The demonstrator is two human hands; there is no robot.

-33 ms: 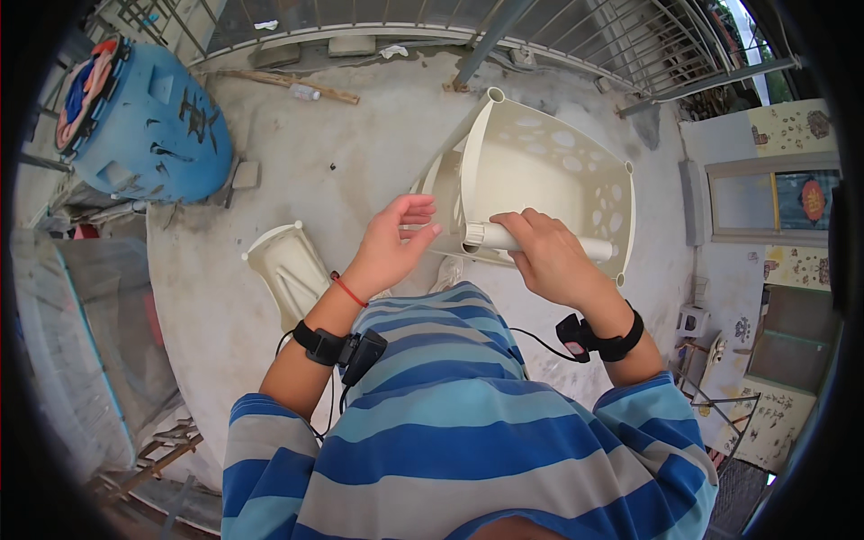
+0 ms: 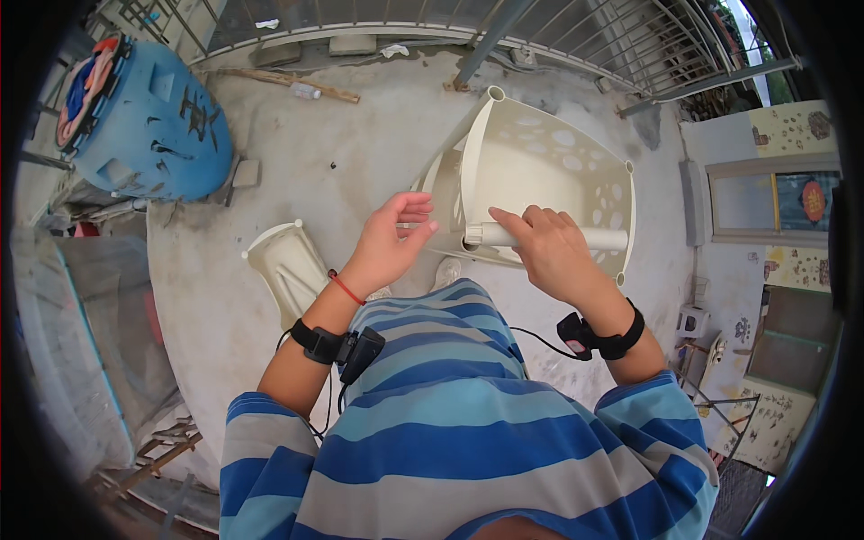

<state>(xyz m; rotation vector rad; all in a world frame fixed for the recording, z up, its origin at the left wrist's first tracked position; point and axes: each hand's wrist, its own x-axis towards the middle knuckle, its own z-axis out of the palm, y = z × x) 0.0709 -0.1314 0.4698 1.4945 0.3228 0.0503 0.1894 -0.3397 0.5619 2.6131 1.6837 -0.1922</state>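
The right hand (image 2: 555,255) is closed from above around a pale tube (image 2: 610,238), thumb and fingers wrapped over its middle part. The left hand (image 2: 389,241) is empty as far as can be seen, its thumb held apart from loosely curled fingers, near the tube's left end but not touching it. The tube lies level in the grip, across the near side of a large cream basket (image 2: 531,166). Its left end (a ribbed collar) sits just beside a dark round opening at the basket's near left corner; whether the two touch, I cannot tell.

A red cord (image 2: 346,290) circles the left wrist, and black straps with small devices are fastened around both forearms, over which a blue, grey and turquoise striped shirt (image 2: 450,441) ends in short sleeves. The basket has rounded holes in its walls and round knobs at its corners. One pale shoe (image 2: 446,273) shows between the hands, below them on the floor (image 2: 288,171).

To the left stands a smaller cream basket (image 2: 261,247) with pale rod-shaped pieces inside. Farther out are a blue barrel (image 2: 157,126) topped with cloth (image 2: 85,90), a plastic bottle (image 2: 306,91) beside a wooden strip (image 2: 337,94), and a metal railing (image 2: 490,45).
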